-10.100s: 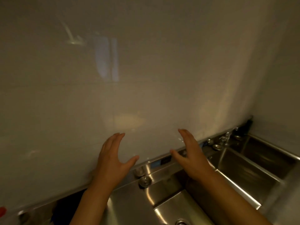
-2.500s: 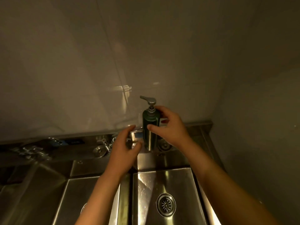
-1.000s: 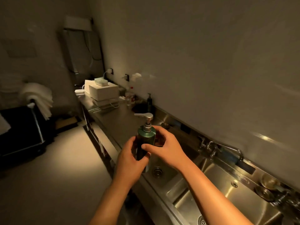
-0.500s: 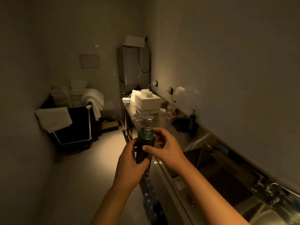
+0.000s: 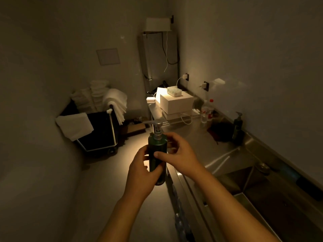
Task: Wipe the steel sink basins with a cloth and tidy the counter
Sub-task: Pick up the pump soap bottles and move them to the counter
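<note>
both hands carry a dark green pump bottle [image 5: 156, 154] upright in the air over the floor, just left of the near edge of the steel counter [image 5: 188, 142]. the left hand [image 5: 139, 172] wraps the lower body, its fingers curled round the far side and the thumb on the near face; the right hand [image 5: 178, 155] grips the upper body, thumb pressed on the front, fingers curled behind near the shoulder. the step looks like moving this bottle to a tidy spot, so it pays to keep it vertical, hold the body rather than the pump head [image 5: 154, 124], and set it flat on the counter toward the wall, perhaps beside the second pump bottle [image 5: 237, 127] on the far right. how full either bottle is cannot be told through the dark walls. the sink basin [image 5: 272, 194] at the near right lies in shadow and its contents are unclear; no cloth is in hand. a clear bottle with a red cap [image 5: 208, 109] stands on the far counter beside a white box [image 5: 176, 103]. far left, a black cart [image 5: 101, 130] is hung with white towels [image 5: 75, 125].
</note>
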Demonstrator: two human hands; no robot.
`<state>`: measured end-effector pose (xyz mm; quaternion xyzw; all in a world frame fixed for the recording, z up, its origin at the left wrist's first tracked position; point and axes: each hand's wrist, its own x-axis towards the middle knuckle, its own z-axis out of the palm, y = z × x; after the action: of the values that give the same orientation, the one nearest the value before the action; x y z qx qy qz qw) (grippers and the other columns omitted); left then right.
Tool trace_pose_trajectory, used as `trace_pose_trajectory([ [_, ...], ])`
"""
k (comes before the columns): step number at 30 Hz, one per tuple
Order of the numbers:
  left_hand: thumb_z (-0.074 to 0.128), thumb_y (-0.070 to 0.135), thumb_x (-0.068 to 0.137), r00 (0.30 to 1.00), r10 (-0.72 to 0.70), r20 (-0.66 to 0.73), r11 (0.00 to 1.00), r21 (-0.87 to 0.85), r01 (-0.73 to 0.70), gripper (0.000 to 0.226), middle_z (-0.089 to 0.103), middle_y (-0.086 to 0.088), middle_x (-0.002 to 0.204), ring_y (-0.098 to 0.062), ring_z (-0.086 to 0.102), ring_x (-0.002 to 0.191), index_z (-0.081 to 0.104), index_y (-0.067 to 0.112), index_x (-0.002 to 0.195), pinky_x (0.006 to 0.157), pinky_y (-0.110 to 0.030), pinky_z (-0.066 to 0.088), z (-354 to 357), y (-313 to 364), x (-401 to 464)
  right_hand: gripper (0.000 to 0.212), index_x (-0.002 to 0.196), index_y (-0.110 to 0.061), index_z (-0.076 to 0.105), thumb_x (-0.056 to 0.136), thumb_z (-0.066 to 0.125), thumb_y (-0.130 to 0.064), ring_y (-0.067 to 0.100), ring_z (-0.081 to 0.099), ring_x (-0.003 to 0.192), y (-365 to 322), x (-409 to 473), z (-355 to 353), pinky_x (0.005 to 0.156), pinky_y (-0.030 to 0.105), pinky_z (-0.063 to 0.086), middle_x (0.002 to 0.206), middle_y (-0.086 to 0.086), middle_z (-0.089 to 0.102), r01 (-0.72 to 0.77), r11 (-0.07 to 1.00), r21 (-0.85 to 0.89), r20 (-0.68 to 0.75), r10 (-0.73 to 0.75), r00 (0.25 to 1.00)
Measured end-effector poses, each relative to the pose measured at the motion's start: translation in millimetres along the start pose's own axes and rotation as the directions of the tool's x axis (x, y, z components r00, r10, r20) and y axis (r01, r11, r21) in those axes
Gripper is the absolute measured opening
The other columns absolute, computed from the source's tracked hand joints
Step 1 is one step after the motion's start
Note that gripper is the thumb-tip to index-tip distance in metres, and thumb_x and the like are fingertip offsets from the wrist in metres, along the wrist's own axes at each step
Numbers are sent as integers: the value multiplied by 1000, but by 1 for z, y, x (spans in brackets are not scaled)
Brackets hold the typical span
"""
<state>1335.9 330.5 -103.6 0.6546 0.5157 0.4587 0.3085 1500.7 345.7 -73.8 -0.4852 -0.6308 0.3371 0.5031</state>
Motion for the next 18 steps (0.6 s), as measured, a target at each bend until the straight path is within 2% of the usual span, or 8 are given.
trace_pose_trajectory([
  [2, 81, 34, 88, 1000, -3, -24, 1000, 10, 3, 62, 52, 38, 123, 16, 54, 107, 44, 51, 134, 97, -25, 46, 5, -3, 21, 60, 123, -51, 56, 70, 84, -46, -5, 61, 111, 5, 24, -3, 88, 21, 52, 120, -27, 65, 12, 1000, 17, 19, -12, 1000],
  [4, 80, 35, 88, 999, -2, -44, 1000, 15, 3, 62, 52, 37, 123, 16, 54, 106, 43, 52, 135, 92, -19, 45, 7, -7, 38, 56, 117, -58, 55, 70, 83, -48, -6, 60, 109, 7, 45, -2, 81, 16, 53, 118, -29, 64, 24, 999, 27, 42, -25, 999],
  [8, 78, 36, 89, 998, -22, -67, 1000, -4, 21, 60, 56, 46, 117, 25, 52, 109, 42, 66, 126, 73, -5, 48, -9, -18, 60, 54, 119, -56, 57, 71, 81, -49, -5, 60, 109, 8, 82, 17, 80, 16, 54, 117, -29, 62, 56, 997, 46, 86, -60, 995],
  [9, 79, 35, 89, 997, -24, -76, 1000, -7, 24, 61, 55, 48, 116, 26, 51, 109, 41, 68, 124, 73, -4, 48, -17, -20, 67, 55, 120, -54, 57, 71, 80, -50, -5, 60, 109, 7, 92, 24, 81, 17, 54, 118, -29, 62, 63, 997, 47, 97, -68, 993],
  [11, 80, 34, 89, 994, -38, -103, 999, -11, 37, 61, 57, 41, 119, 23, 54, 110, 41, 68, 122, 78, -8, 48, -32, -27, 84, 55, 121, -55, 56, 71, 80, -49, -2, 61, 109, 6, 115, 40, 82, 21, 55, 117, -28, 63, 83, 995, 48, 119, -88, 989],
  [15, 81, 32, 89, 989, -55, -135, 998, -18, 53, 62, 60, 27, 129, 4, 59, 117, 43, 65, 126, 86, -15, 48, -56, -51, 119, 60, 127, -49, 57, 71, 80, -50, 7, 63, 112, 13, 157, 72, 88, 32, 60, 121, -21, 65, 97, 994, 40, 150, -102, 983],
  [18, 81, 31, 88, 992, -57, -114, 998, -46, 52, 62, 60, 26, 130, 3, 59, 118, 45, 62, 128, 89, -17, 49, -66, -76, 151, 57, 123, -56, 57, 71, 79, -48, 5, 62, 112, 25, 187, 90, 87, 29, 59, 121, -21, 64, 86, 996, 31, 158, -90, 983],
])
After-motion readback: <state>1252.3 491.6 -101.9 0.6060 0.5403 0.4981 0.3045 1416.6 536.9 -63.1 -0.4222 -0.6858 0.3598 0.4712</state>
